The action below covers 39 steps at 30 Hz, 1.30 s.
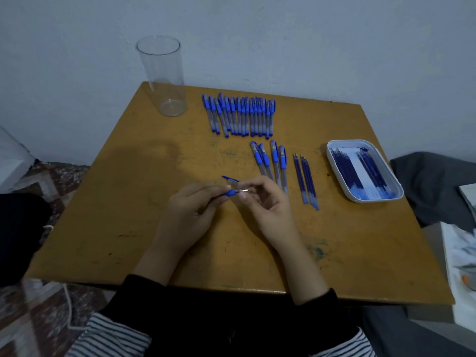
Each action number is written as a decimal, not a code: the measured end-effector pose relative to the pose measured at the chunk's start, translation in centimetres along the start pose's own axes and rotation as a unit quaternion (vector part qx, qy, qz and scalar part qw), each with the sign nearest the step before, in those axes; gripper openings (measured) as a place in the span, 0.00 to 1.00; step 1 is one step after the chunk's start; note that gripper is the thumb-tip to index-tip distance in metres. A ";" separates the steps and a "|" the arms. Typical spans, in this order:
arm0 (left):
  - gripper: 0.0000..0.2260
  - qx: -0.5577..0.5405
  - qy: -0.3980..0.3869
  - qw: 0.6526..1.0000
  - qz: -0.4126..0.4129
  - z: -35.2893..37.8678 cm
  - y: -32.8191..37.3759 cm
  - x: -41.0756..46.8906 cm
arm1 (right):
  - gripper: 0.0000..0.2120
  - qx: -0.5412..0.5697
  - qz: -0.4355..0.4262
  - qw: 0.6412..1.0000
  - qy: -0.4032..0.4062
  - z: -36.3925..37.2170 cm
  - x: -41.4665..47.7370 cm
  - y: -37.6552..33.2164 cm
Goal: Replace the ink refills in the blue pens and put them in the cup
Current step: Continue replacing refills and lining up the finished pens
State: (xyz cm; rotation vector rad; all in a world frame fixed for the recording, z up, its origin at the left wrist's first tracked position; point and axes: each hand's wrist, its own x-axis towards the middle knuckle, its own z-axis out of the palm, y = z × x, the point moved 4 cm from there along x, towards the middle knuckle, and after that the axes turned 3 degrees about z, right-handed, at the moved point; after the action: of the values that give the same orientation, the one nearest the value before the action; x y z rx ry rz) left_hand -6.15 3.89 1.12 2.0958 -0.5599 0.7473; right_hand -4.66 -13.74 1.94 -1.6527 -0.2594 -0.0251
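We see both forearms come in from 6 o'clock over the near edge of the table (128, 202), sleeves pushed back at the wrists, and the hands meet just short of its centre. The left hand (192, 210) lies palm inward, fingers curled round one pen (233, 192) at its blue grip. The right hand (265, 202) faces it, thumb and forefinger pinching the same pen at its metal tip end, the other fingers loosely bent behind. The pen lies nearly level between them, tip toward 3 o'clock.

A blue cap (230, 179) lies on the table just beyond the hands. At 11 o'clock the clear cup (163, 76) stands upright. At 12 o'clock we see a row of pens (239, 115), capped and side by side. Nearer the centre lie four pens (270, 161), and just beside them at 3 o'clock some loose refills (305, 179). At 2 o'clock a white tray (396, 191) holds more refills.
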 end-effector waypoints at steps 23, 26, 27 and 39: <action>0.07 0.012 0.010 1.000 0.015 0.0 0.1 0.0 | 0.04 -0.054 0.015 0.997 0.044 -0.1 0.0 0.4; 0.07 0.011 0.013 1.000 0.010 -0.1 0.0 0.0 | 0.06 0.005 0.028 0.998 0.052 -0.1 -0.2 0.2; 0.07 0.011 0.015 1.000 0.007 -0.1 -0.1 0.1 | 0.09 0.025 0.023 0.998 0.045 -0.1 -0.3 0.1; 0.08 0.006 -0.001 1.000 -0.006 -0.1 -0.1 0.0 | 0.08 0.005 0.000 1.000 0.026 0.0 -0.3 0.0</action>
State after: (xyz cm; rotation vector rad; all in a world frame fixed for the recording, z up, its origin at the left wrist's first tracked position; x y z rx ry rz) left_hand -6.12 4.07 1.13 2.1091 -0.5453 0.7444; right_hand -4.93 -13.77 1.95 -1.6401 -0.2196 -0.0662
